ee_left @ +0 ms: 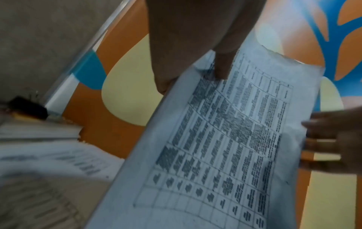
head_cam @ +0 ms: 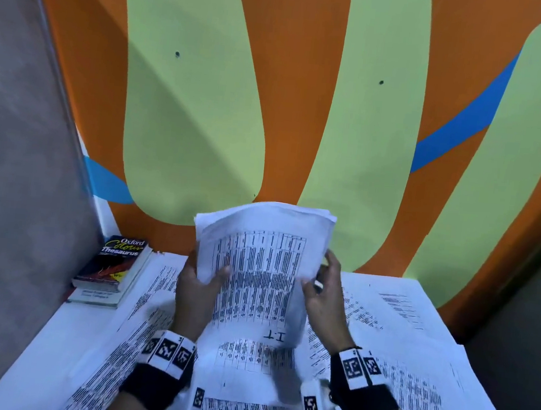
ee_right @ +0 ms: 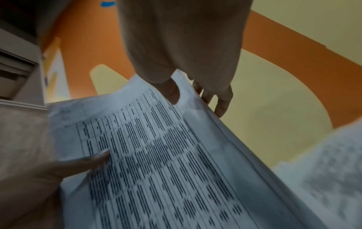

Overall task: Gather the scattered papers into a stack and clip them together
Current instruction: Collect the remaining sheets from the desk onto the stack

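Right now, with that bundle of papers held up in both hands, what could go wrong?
The stack is pinched only at its side edges by the left hand and right hand, so loose sheets could slide out. Its top edge looks uneven, so clipping now might fix it crooked. More papers lie on the table, and no clip is visible.

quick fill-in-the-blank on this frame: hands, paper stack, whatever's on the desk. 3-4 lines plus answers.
1. The stack of papers is held upright by ____ hands.
2. The left hand holds the stack's left edge and the right hand holds its ____ edge.
3. The title on the book at the desk's left reads Oxford Colour ____.
4. More printed sheets lie loose on the ____.

Answers: both; right; Thesaurus; desk
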Demonstrator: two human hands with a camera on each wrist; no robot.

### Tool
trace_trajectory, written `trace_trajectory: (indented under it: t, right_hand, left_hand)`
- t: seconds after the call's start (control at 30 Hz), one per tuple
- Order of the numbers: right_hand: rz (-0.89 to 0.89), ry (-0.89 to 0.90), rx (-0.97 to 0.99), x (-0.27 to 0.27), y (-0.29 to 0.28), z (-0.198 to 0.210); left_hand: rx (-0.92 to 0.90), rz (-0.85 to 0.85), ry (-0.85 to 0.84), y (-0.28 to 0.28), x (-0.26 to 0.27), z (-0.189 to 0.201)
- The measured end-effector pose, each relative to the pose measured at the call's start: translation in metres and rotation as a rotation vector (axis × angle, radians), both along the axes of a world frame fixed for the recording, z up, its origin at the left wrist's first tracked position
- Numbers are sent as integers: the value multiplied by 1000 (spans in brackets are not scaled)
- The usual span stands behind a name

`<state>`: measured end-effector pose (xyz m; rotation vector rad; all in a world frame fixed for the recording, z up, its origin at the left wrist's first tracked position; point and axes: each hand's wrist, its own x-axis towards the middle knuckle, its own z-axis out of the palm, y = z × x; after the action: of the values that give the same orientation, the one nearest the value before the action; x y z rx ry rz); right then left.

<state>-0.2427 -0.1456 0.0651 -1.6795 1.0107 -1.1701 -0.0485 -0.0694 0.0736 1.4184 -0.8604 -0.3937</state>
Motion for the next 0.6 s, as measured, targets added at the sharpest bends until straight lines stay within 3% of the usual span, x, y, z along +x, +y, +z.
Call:
trace_trajectory:
  t: [0.13,0.23,0.43,0.6]
  right_hand:
    - [-137,-46,-97,9,1,-4]
    - [-79,-179,-112,6,4,12]
    - [-103,22,-49,5,4,-18]
    - [-87,-96,-121,10,11,5]
  left_hand:
    - [-48,62,9,-1,-8,13]
    - [-103,50,24,0,-5,16]
    - [53,1,-28,1,-6,-11]
    - [1,-32,32,5,-9,-3]
